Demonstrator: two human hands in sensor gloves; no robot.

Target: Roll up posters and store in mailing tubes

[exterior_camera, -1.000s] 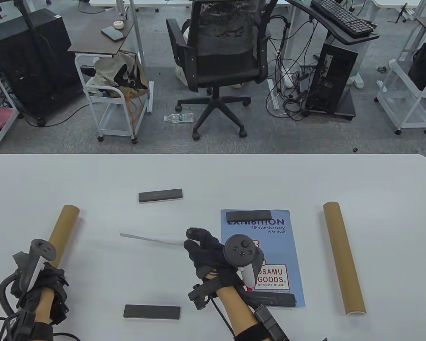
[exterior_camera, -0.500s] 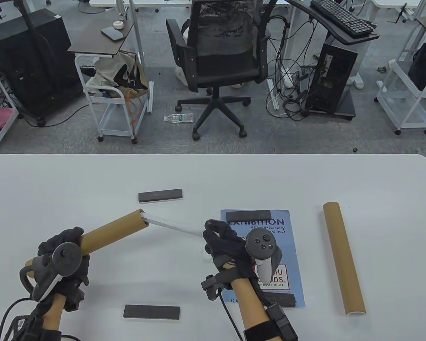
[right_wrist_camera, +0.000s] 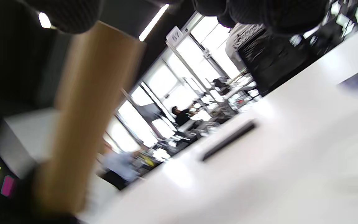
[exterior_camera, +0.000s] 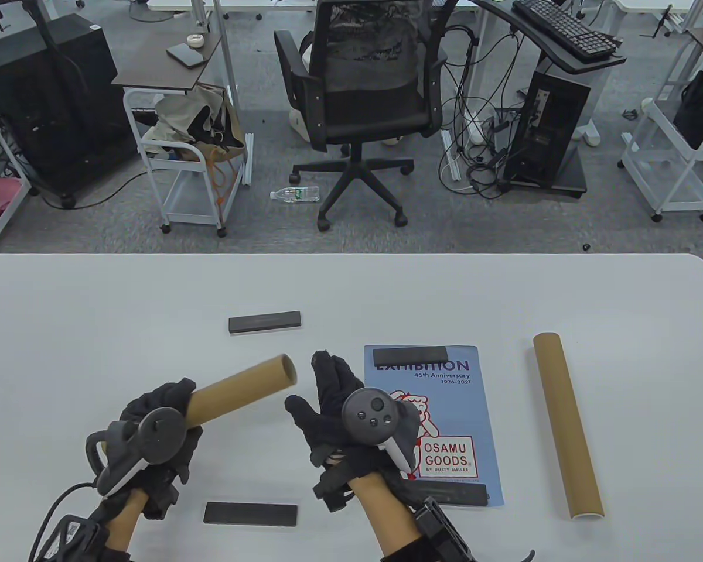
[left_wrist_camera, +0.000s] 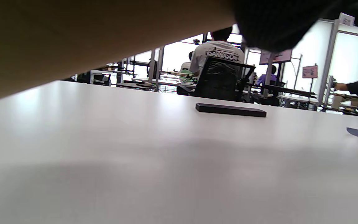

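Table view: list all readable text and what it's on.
All on the flat light-blue paper poster:
"EXHIBITION", top edge hidden by a dark grey rectangular weight bar
"45th Anniversary"
"1976-2021"
"OSAMU GOODS"
"BY DUSTY MILLER"
Bottom line: under another bar, unreadable.
Wrist views: seated person's shirt print and room signs too blurred.

Your left hand (exterior_camera: 158,436) is wrapped round a cardboard tube (exterior_camera: 243,389), lifted and angled so its open end points up-right, just beside your right hand (exterior_camera: 334,410). That right hand has its fingers spread straight, palm facing the tube's mouth, holding nothing. On the white table (exterior_camera: 504,293) there's a blue exhibition poster (exterior_camera: 445,427) lying flat with 2 dark bars on it: 1 along the top edge (exterior_camera: 410,355), 1 at the bottom (exterior_camera: 451,493). A second tube (exterior_camera: 567,424) lies well off to the right. 2 more bars sit loose, 1 further back (exterior_camera: 264,322), 1 close to you (exterior_camera: 250,514)
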